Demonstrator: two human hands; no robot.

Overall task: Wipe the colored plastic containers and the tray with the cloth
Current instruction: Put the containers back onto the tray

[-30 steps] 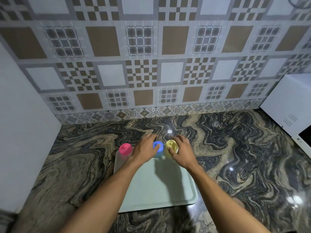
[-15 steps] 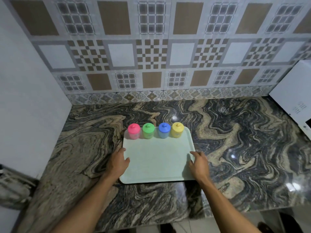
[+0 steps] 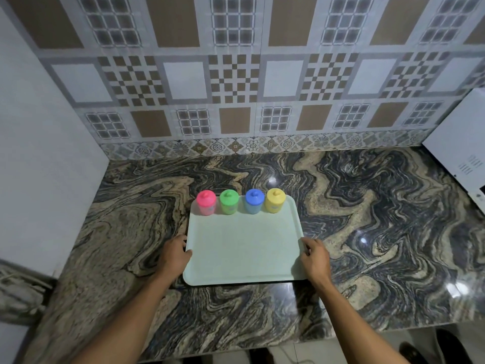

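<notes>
Across the marbled stone counter (image 3: 367, 232), which runs back to a patterned tiled wall (image 3: 236, 74) and carries a white appliance (image 3: 456, 143) at its right edge, a pale green tray (image 3: 244, 248) lies flat, nearer the front edge than the back and somewhat left of the middle; the left hand (image 3: 174, 254) grips the tray's left rim toward its front corner, fingers (image 3: 180, 240) curled at the edge; the right hand (image 3: 315, 257) grips the right rim at the same level, thumb over the rim; four lidded plastic pots stand upright in a row along the tray's back rim, just beside one another: the pink container (image 3: 206, 202) at the back left corner, then the green container (image 3: 229, 202), the blue container (image 3: 254, 201) and the yellow container (image 3: 275, 200) toward the back right corner; each lid bears a small knob.
</notes>
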